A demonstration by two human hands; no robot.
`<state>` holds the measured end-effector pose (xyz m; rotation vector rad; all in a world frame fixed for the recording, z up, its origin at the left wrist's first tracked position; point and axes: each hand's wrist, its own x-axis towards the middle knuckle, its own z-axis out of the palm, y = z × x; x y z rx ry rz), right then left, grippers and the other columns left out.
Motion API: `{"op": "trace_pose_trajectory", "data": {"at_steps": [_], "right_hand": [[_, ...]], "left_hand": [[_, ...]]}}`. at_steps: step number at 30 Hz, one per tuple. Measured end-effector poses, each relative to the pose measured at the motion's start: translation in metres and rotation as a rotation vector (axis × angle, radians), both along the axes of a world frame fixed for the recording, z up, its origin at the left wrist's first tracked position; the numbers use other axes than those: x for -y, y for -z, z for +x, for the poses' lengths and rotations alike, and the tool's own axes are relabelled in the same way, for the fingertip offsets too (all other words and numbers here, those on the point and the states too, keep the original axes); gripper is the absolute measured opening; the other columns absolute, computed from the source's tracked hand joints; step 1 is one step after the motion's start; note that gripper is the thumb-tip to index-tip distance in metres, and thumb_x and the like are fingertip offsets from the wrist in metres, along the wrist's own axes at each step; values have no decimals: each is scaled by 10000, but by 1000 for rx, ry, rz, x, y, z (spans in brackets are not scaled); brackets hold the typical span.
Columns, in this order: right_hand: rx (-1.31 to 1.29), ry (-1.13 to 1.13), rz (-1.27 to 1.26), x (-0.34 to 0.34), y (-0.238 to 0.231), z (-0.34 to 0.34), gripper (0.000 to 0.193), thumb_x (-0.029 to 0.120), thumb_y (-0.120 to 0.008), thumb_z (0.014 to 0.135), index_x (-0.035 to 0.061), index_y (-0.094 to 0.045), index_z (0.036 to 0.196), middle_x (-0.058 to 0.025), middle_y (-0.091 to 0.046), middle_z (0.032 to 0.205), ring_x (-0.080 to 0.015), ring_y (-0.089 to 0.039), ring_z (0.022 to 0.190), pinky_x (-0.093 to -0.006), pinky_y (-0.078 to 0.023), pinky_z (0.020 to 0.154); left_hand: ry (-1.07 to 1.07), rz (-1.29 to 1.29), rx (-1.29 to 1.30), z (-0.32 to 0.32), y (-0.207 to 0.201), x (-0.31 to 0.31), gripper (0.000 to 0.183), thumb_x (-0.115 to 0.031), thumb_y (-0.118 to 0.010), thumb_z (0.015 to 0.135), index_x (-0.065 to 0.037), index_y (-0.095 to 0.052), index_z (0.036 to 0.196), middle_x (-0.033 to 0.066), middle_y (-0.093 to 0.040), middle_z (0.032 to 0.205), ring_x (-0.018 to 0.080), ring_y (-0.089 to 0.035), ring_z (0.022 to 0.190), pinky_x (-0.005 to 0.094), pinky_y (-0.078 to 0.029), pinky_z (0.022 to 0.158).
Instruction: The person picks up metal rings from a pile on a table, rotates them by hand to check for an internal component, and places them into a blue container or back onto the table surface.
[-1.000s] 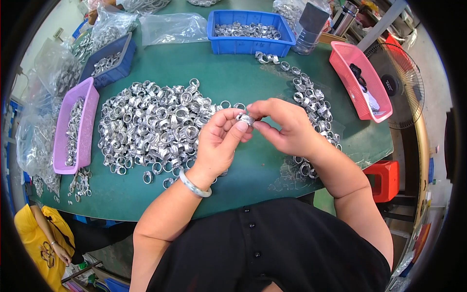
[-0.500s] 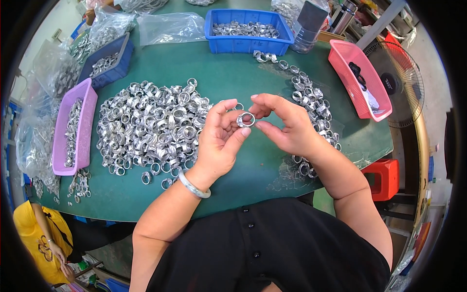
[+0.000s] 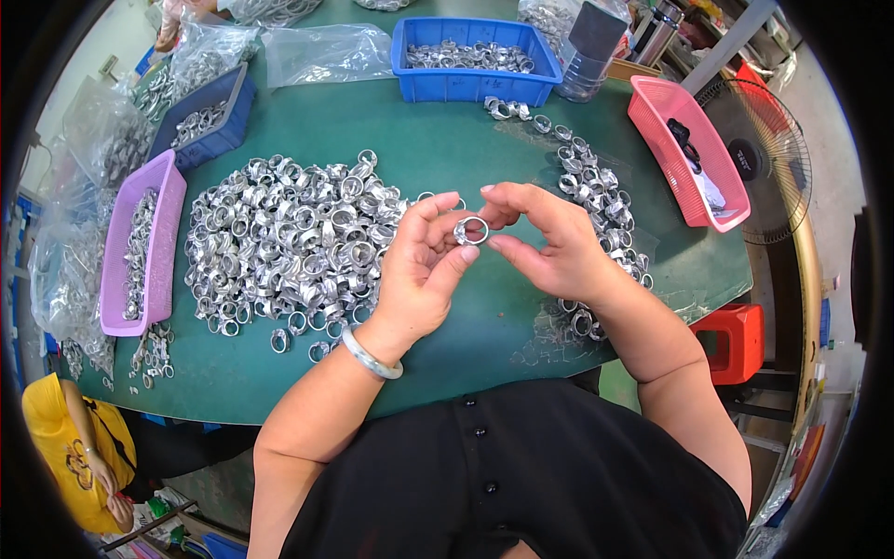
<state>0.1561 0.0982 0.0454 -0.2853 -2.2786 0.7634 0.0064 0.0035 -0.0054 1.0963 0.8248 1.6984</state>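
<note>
A silver ring (image 3: 471,231) is pinched between the thumb and fingers of my left hand (image 3: 421,265), above the green table. My right hand (image 3: 549,242) is just right of the ring, its thumb and forefinger apart and curved toward it. The thumb tip comes close to the ring's edge; whether it touches I cannot tell. Left of my hands lies a big heap of silver rings (image 3: 289,242). Beyond and partly behind my right hand runs a band of more rings (image 3: 596,191).
On the green table (image 3: 447,363) stand a blue bin (image 3: 480,89) of rings at the back, a pink basket (image 3: 694,158) at right, and a purple basket (image 3: 168,242) and dark blue bin (image 3: 237,102) at left. A person in yellow (image 3: 70,447) is at lower left.
My hands and the ring have hardly moved. At the far upper left, another person's hand and arm have shifted, and the person in yellow has moved slightly.
</note>
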Motion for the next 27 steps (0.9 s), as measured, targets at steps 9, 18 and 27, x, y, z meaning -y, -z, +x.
{"op": "trace_pose_trajectory", "data": {"at_steps": [9,18,27], "right_hand": [[-3,19,-3,4,-1,0,407,-29,-668,725,2,-535,1109,-103,-603,874,-212,-632,783,-299,-511,686],[-16,18,-27,6,-2,0,378,-29,-669,731,3,-547,1087,-103,-606,886,-206,-633,778,-295,-513,678],[-15,23,-39,6,-3,4,348,-23,-664,739,6,-559,1069,-100,-608,895,-193,-629,773,-287,-511,676]], "left_hand": [[114,-57,271,-5,-2,-1,289,-8,-541,880,-25,-450,1154,107,-593,1061,191,-598,965,322,-501,853],[213,-123,390,-9,-6,-1,291,-58,-511,913,-19,-466,1198,101,-596,1060,187,-588,982,324,-477,871],[256,-174,451,-10,-5,-2,342,-76,-498,923,-20,-452,1257,113,-594,1085,199,-587,985,325,-475,875]]}}
